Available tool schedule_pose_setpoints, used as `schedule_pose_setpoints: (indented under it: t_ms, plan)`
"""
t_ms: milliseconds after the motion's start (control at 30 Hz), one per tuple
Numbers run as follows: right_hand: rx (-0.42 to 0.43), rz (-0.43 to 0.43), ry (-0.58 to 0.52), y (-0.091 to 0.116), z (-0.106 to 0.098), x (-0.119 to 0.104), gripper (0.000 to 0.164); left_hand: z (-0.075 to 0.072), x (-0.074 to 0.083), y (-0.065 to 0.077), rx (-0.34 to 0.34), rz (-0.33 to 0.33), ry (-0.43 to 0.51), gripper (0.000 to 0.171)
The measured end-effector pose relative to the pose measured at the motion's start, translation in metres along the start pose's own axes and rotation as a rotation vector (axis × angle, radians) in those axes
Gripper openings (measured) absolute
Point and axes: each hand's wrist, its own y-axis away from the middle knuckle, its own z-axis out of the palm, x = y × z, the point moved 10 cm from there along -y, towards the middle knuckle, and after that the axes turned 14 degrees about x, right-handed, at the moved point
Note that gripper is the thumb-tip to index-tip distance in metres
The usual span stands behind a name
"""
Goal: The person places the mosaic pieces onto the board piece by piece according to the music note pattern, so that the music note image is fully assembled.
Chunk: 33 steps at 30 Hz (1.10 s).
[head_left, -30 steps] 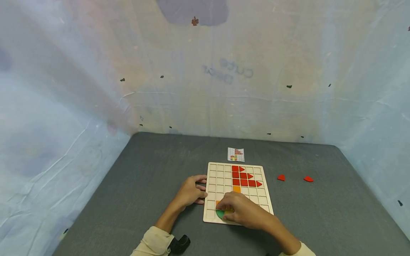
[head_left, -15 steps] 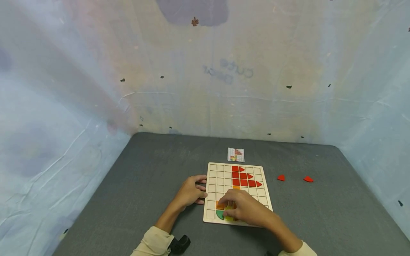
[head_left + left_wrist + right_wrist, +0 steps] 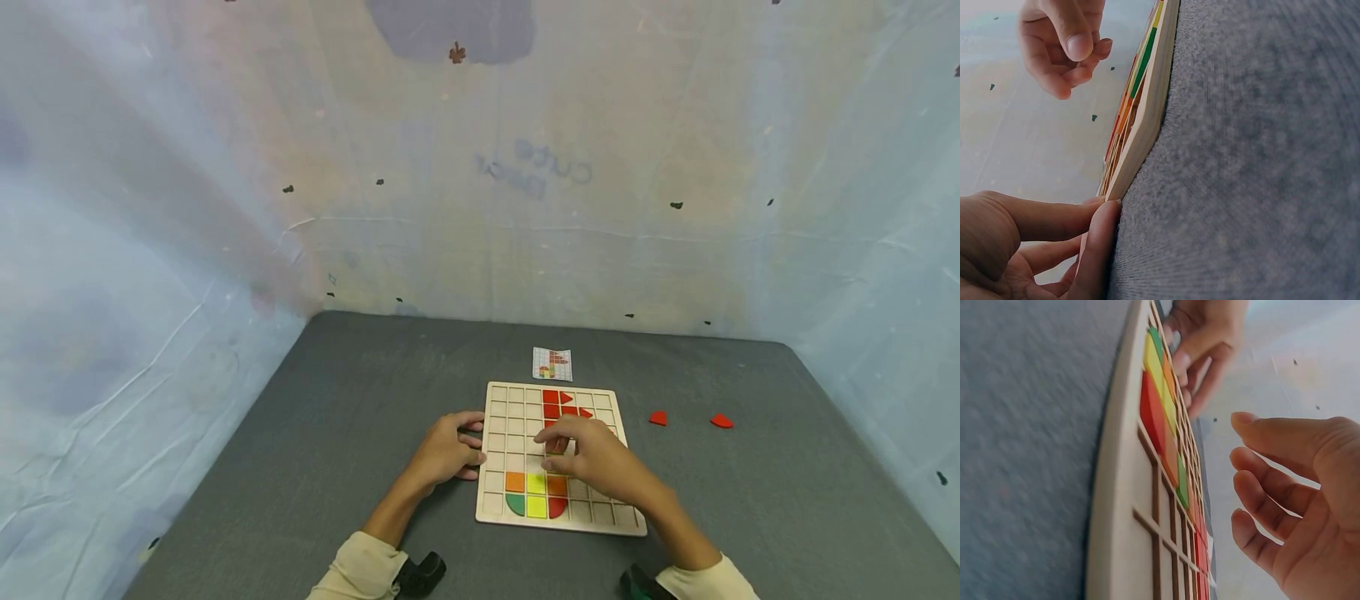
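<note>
A wooden grid board (image 3: 497, 433) lies on the table with colored pieces in its cells. My left hand (image 3: 444, 450) rests at the board's left edge, thumb and fingertips touching it; the left wrist view shows those fingertips (image 3: 1105, 219) right at the rim. Above the middle of the board hovers my right hand (image 3: 592, 454), fingers loosely bent and holding nothing. Near the front sit a green quarter-circle piece (image 3: 515, 504), yellow squares (image 3: 536, 507), orange squares (image 3: 515, 482) and a red quarter-circle piece (image 3: 557, 507). Red pieces (image 3: 551, 397) form rows at the back, partly hidden by my right hand.
A small printed pattern card (image 3: 552, 364) lies behind the board. Two loose red pieces (image 3: 658, 417) are on the grey tabletop (image 3: 750, 500), right of the board. Light fabric walls (image 3: 480, 250) stand behind and at both sides of the table.
My right hand has lifted away from the front pieces and moved back and right over the board, uncovering the yellow, orange and red pieces there. My left hand stays at the edge.
</note>
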Motion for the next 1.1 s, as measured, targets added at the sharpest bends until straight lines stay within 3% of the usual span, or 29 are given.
schedule_pose_setpoints:
  t_ms: [633,1100]
  plan:
    - [0.199,0.131,0.009,-0.003,-0.060,0.045,0.027,0.000,0.002,0.000,-0.003,0.002,0.002,0.066]
    - [0.300,0.256,0.100,0.013,-0.100,0.102,0.038,-0.001,0.001,0.000,-0.002,-0.004,0.005,0.067]
